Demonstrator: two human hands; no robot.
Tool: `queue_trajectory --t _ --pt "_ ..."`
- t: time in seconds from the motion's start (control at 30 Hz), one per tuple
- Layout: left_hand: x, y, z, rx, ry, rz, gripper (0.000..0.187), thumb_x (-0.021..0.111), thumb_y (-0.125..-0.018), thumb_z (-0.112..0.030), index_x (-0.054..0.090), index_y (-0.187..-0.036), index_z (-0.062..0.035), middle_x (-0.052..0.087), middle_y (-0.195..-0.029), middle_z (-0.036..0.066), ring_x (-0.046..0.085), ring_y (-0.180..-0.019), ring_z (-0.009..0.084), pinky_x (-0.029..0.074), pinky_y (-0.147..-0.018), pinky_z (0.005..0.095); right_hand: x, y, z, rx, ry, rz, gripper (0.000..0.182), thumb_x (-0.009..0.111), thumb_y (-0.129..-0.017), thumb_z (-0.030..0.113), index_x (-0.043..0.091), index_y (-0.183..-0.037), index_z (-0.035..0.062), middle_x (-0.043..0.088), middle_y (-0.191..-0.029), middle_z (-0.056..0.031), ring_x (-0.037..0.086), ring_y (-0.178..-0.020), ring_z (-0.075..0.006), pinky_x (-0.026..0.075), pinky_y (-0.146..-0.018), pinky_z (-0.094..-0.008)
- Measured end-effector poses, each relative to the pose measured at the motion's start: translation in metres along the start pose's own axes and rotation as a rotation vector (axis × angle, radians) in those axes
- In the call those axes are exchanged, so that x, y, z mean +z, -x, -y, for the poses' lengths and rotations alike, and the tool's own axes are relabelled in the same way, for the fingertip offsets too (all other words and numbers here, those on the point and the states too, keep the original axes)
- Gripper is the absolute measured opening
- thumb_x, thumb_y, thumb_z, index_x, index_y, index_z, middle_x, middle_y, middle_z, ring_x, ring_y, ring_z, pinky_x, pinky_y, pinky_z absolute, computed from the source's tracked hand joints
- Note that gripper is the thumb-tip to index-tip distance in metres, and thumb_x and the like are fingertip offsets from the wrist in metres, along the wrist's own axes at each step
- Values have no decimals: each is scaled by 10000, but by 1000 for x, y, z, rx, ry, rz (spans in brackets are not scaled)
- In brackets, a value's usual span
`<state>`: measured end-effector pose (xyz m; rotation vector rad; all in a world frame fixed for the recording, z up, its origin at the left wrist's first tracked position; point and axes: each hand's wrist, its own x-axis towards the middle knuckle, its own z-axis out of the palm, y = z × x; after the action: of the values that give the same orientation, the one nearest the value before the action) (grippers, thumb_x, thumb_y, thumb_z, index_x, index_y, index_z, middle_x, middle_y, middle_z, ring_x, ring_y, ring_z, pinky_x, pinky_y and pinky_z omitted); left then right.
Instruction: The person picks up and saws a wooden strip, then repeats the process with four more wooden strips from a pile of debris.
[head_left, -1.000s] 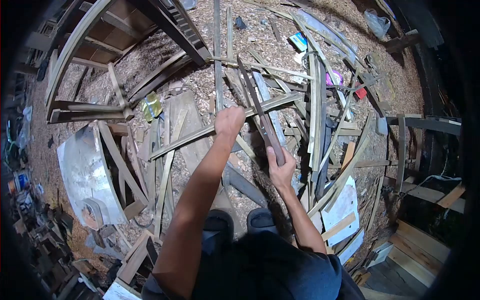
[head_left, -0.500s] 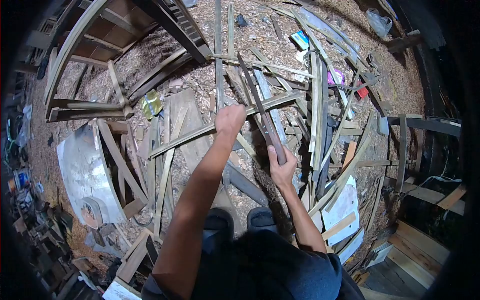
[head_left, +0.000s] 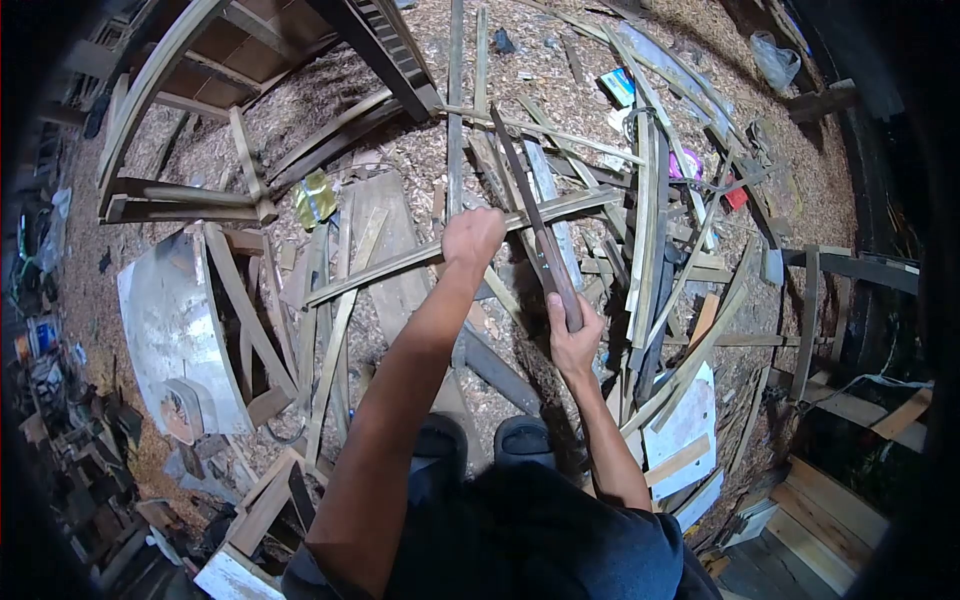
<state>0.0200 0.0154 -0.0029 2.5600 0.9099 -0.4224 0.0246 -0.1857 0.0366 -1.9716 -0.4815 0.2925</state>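
Observation:
My left hand (head_left: pixel 473 238) is closed around a pale wooden strip (head_left: pixel 380 270), which slants from lower left to upper right before me. In my right hand (head_left: pixel 577 338) is a long, dark, tapering stick (head_left: pixel 538 225), gripped by its thicker near end, with the thumb along its side. Its narrow end points away from me. The dark stick crosses over the pale strip to the right of my left hand. Loose wooden strips and a wide weathered board (head_left: pixel 382 215) lie on the ground beneath.
Wood chips cover the ground. A wooden frame (head_left: pixel 235 160) stands at upper left, above a white curved panel (head_left: pixel 180 325). Several long strips (head_left: pixel 645 230) are piled on the right, near a red scrap (head_left: pixel 736 198). A plastic bag (head_left: pixel 775 62) lies at far right. My sandals (head_left: pixel 522 438) are below.
The view has shifted slightly, so the scene sits a little further right and lower. Both hands keep their holds, and the dark stick still crosses the pale strip.

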Motion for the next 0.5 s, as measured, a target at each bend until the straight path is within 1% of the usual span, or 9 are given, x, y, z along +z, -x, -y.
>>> queue_trajectory --t 0.17,0.4,0.5 --pt "-1 1 -1 23 -2 -23 232 499 -827 -81 723 -881 -54 688 -910 184 687 -851 334 558 -733 414 0 0 -4 -26 21 4 312 655 -885 254 608 -775 -34 404 -536 -17 347 -522 -84 302 -454 -297" --pt "-3 2 -1 18 7 -25 228 504 -821 -79 723 -875 -46 686 -905 190 688 -846 333 558 -727 416 2 1 -5 -2 -5 7 327 657 -884 262 597 -761 -35 407 -527 -24 352 -520 -83 307 -453 -298" --pt "0 0 -1 12 15 -27 220 514 -818 -84 722 -873 -42 687 -909 190 687 -848 334 559 -726 417 3 3 -1 -17 -7 4 311 656 -882 245 596 -762 -35 410 -521 -22 354 -515 -82 311 -449 -300"
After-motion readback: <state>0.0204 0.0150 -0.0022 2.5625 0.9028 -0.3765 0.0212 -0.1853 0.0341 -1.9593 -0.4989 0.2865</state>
